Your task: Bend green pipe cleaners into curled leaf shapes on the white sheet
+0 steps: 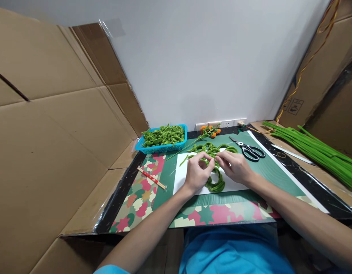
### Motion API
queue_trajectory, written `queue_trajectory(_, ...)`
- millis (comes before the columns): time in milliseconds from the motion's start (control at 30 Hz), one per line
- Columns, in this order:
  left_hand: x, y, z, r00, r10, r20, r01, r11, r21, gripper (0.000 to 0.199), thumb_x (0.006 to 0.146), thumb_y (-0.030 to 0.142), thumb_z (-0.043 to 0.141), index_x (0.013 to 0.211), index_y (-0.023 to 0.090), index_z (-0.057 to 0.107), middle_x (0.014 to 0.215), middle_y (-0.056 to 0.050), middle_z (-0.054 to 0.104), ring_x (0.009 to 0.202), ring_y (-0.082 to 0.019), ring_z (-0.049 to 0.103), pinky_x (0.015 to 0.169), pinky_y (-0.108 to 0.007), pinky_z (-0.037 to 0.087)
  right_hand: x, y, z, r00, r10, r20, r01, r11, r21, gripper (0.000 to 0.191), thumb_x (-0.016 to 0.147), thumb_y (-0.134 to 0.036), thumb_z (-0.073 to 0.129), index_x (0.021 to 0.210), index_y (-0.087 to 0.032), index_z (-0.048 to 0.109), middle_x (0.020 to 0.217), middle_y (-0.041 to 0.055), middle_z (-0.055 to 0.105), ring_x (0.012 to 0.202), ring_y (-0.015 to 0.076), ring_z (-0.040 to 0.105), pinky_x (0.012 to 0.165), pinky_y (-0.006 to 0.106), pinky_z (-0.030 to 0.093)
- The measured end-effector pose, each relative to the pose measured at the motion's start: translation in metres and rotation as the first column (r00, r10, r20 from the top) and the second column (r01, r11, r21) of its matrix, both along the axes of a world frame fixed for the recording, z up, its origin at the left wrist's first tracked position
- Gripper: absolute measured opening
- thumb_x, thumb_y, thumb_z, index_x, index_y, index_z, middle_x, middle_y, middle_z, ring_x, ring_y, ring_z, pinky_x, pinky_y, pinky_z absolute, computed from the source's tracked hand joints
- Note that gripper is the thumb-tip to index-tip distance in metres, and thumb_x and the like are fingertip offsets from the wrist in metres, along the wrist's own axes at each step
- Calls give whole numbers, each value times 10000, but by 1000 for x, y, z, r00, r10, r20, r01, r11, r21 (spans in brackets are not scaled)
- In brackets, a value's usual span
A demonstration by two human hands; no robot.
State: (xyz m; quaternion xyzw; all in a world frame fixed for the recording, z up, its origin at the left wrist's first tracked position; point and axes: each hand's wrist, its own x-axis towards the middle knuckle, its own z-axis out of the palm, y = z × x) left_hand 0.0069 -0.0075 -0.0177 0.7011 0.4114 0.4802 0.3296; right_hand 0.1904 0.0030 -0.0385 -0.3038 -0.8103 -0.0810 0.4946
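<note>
Over a white sheet (180, 182), my left hand (199, 172) and my right hand (235, 166) meet, thumbs and forefingers pinched together. Between their fingertips is a green pipe cleaner, mostly hidden by the fingers. Just below the hands, a bent bunch of green pipe cleaners (217, 186) curves in a loop on the sheet. More curled green pipe cleaners (208, 146) lie behind my fingers. Black-handled scissors (247, 149) rest partly spread to the right of my right hand.
A blue basket (185, 133) of curled green pieces stands back left. Orange blossoms on a green stem (211, 131) lie by the wall sockets (229, 123). Wrapped chopsticks (151, 177) lie left. Long straight pipe cleaners (315, 152) lie right. Cardboard walls (64, 125) flank the table.
</note>
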Motion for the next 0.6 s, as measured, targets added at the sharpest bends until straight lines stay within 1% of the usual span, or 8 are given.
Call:
queue_trajectory(133,-1,0,0,998,20,-64,-13,994,109,169,904,308,692,801,194,623,662,35,584,492,-90,503,494,-227,364,0,1,2,1000,15,-20,-16,999,-37,170,1058,-176,498,920,-197,594,704,8,643,540,121,526,544,256,387)
queue_trajectory(200,0,0,1,995,43,-95,-27,986,164,154,905,288,680,800,196,617,689,35,596,502,-86,509,514,-227,383,0,2,2,999,26,-28,-27,999,-29,157,1042,-167,518,906,-204,588,682,-7,621,532,115,506,534,249,376)
queue_trajectory(300,0,0,1,989,63,-136,-35,980,195,133,905,276,674,807,200,624,698,36,610,516,-89,523,537,-231,399,-1,2,2,997,39,-67,-39,999,-3,161,1014,-156,554,864,-209,581,650,-25,587,520,102,478,518,234,365)
queue_trajectory(433,-1,2,0,988,28,-151,-2,986,164,160,912,306,674,801,199,631,676,33,603,527,-100,524,543,-238,402,-2,1,5,994,43,-104,-41,999,20,185,992,-140,580,820,-210,579,631,-34,566,517,93,461,515,223,369)
queue_trajectory(600,-2,2,-2,994,-26,-105,34,997,72,242,921,372,672,772,189,620,668,13,605,520,-108,505,510,-242,366,-1,0,5,996,52,-74,-48,998,50,201,990,-135,580,801,-203,590,619,-33,579,503,88,460,513,223,370)
